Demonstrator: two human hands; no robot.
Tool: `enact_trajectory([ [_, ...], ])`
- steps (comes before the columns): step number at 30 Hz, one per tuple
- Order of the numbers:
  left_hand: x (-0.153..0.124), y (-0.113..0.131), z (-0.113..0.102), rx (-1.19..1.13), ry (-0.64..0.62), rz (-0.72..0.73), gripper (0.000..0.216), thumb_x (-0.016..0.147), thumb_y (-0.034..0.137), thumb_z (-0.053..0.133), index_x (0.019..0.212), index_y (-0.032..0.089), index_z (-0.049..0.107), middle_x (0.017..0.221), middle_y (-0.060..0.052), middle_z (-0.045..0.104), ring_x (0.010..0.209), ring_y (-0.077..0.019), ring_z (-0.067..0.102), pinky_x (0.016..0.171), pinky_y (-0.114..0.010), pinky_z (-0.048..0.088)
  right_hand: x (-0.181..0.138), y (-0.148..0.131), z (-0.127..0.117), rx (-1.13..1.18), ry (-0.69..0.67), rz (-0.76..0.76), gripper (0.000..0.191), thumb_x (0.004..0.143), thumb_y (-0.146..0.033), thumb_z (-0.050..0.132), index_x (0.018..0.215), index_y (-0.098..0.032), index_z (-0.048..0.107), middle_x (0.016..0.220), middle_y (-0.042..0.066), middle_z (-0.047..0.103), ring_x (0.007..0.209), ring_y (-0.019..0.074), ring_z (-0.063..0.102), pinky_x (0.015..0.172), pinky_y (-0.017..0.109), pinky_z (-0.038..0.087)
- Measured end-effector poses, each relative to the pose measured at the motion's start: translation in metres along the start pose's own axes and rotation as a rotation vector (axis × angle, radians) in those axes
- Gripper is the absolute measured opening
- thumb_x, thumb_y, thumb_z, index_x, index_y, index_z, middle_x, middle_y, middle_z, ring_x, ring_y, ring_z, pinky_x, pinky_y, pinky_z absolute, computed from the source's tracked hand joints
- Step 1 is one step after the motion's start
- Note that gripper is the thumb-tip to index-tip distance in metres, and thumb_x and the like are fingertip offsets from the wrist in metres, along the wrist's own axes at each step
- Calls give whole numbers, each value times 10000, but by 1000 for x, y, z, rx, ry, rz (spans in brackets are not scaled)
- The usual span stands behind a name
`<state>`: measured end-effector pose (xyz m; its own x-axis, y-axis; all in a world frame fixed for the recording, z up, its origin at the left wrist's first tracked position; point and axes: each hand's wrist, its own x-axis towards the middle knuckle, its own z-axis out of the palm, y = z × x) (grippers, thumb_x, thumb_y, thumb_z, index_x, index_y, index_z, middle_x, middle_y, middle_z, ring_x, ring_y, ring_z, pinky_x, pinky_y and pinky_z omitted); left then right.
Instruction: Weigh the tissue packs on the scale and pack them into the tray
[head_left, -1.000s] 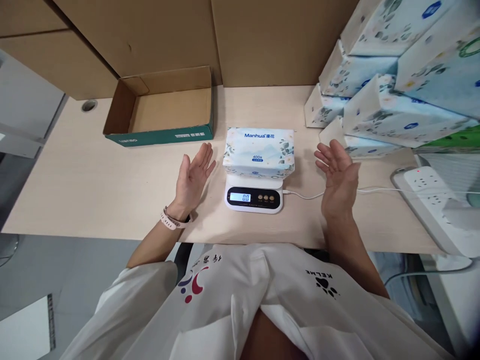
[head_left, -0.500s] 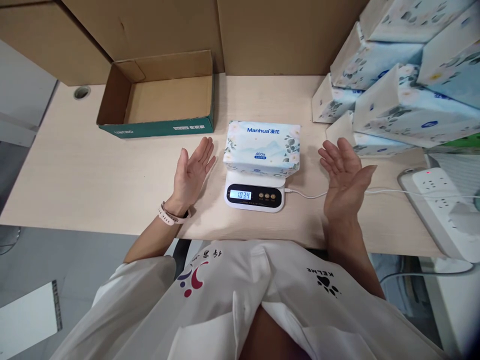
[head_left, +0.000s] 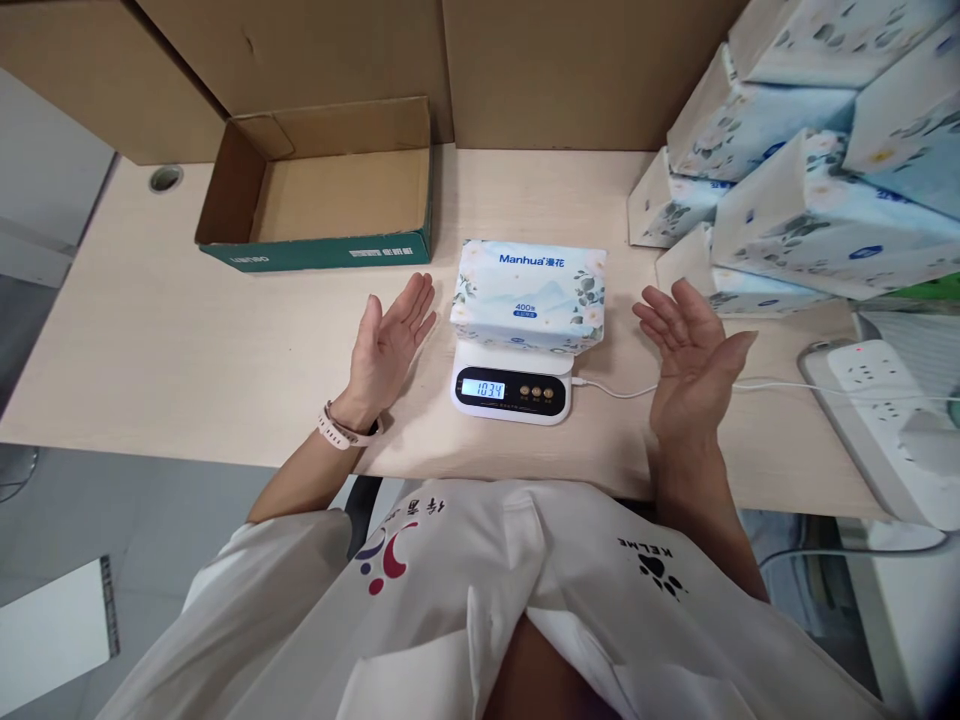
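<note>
A pale blue tissue pack [head_left: 529, 293] lies on a small white digital scale [head_left: 512, 385] whose lit display reads 103.4. My left hand [head_left: 388, 345] hovers just left of the pack, palm turned inward, fingers stretched out and holding nothing. My right hand [head_left: 690, 352] is held to the right of the pack, a little farther off, also spread open and empty. Neither hand touches the pack or the scale. A pink band sits on my left wrist.
An open cardboard tray with a green side [head_left: 322, 190] stands at the back left. Several stacked tissue packs [head_left: 787, 170] fill the back right. A white power strip [head_left: 885, 410] lies at the right, with a cable [head_left: 622, 390] running to the scale. Brown cartons [head_left: 525, 70] line the back.
The scale display went from 0.0 to 103.4. Both hands stay open beside the pack, barely shifted; the camera tilted slightly.
</note>
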<state>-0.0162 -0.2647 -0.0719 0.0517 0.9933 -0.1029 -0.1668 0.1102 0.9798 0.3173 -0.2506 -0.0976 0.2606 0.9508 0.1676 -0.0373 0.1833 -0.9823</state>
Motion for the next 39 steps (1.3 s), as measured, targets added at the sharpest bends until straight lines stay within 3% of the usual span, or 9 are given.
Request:
enact_trajectory([
  [10, -3, 4, 1, -21, 1, 24, 929, 992, 906, 323, 1647, 290, 555, 1846, -32, 340, 1764, -308, 197, 1448, -503, 216, 2, 5, 1, -12, 47, -8, 828, 1010, -872, 253, 1350, -325, 773, 1288, 89, 822, 1199, 309, 771, 1195, 585, 494],
  [19, -4, 5, 1, -14, -18, 33, 924, 987, 909, 323, 1642, 303, 561, 1838, -16, 363, 1765, -318, 184, 1452, -511, 203, 4, 6, -1, -9, 8, -36, 790, 1026, -853, 263, 1353, -348, 776, 1250, 59, 841, 1076, 283, 793, 1167, 584, 512],
  [33, 1, 1, -1, 2, -34, 22, 1009, 949, 948, 340, 1654, 257, 548, 1825, -71, 386, 1757, -332, 219, 1450, -508, 195, 2, 6, -2, -3, -91, -71, 839, 1041, -853, 235, 1401, -296, 749, 1186, 89, 856, 1098, 294, 789, 1177, 576, 504],
  [39, 7, -4, -5, 20, -51, 55, 997, 963, 937, 324, 1629, 243, 585, 1794, -88, 439, 1737, -316, 296, 1443, -511, 213, 2, 4, -2, -55, -150, -30, 826, 1040, -849, 262, 1310, -267, 781, 1179, 88, 853, 1195, 311, 773, 1223, 608, 478],
])
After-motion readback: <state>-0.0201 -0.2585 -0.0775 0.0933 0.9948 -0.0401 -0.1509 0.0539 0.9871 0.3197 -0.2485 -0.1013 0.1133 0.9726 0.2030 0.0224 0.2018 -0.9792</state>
